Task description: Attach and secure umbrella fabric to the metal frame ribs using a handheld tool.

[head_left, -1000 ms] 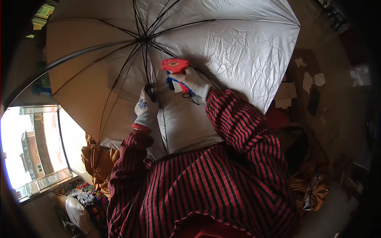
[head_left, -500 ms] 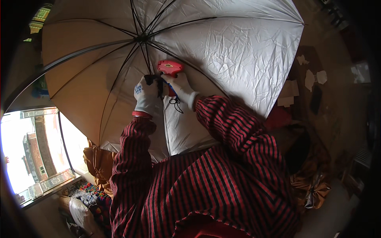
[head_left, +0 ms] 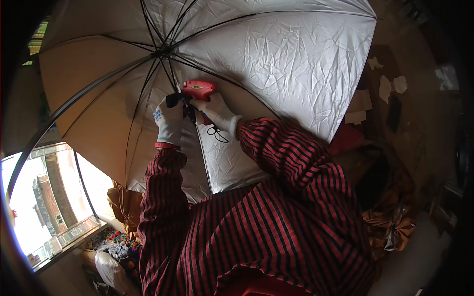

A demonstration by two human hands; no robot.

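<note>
An open umbrella (head_left: pixel 291 59) with a silvery inner canopy spreads before me, its dark ribs meeting at a hub (head_left: pixel 163 52). In a white glove, my right hand (head_left: pixel 220 111) is closed round a red-and-blue tagging gun (head_left: pixel 199 90), whose red body sticks out above the fingers. Just left of it, my gloved left hand (head_left: pixel 169 123) pinches a black strap (head_left: pixel 174 100) close to the canopy. Below the gun dangles a thin black cord loop (head_left: pixel 217 134). Fingers and strap partly cover the gun's front end.
A dark curved shaft (head_left: pixel 81 96) runs from the hub toward the lower left. Beyond it is a bright window (head_left: pixel 59 197). Brown wrapped bundles lie at the left (head_left: pixel 123 204) and right (head_left: pixel 390 227). Paper pieces (head_left: pixel 359 106) lie right of the canopy.
Both hands, the tagging gun and the umbrella's hub have shifted a little to the left in view. The left hand still grips the black strap, and the right hand still holds the gun.
</note>
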